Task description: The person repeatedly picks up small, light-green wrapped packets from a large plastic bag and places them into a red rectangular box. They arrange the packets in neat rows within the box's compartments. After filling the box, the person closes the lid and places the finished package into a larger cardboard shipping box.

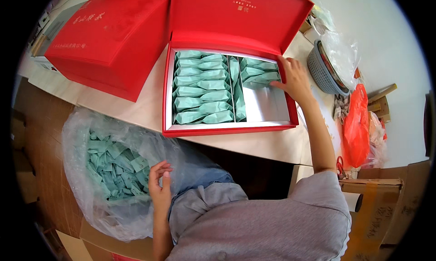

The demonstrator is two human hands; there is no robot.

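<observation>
Grey shirt cloth [263, 220] lies nearest the camera. Beyond it, the open red box [227, 133] stands on a pale table [122, 104]. Its left side and narrow middle strip are packed with green packets [202, 97]; its right side is only part-filled, at the far end, with silvery floor [268, 105] showing nearer. Right hand [295, 80]: thumb and fingers parted at the far right corner, no packet visible in its grasp. Left hand [160, 181]: loosely curled, nothing visible in it, beside the plastic bag [79, 179], where many loose packets [118, 170] lie unplaced. Far left: another red box [102, 38].
</observation>
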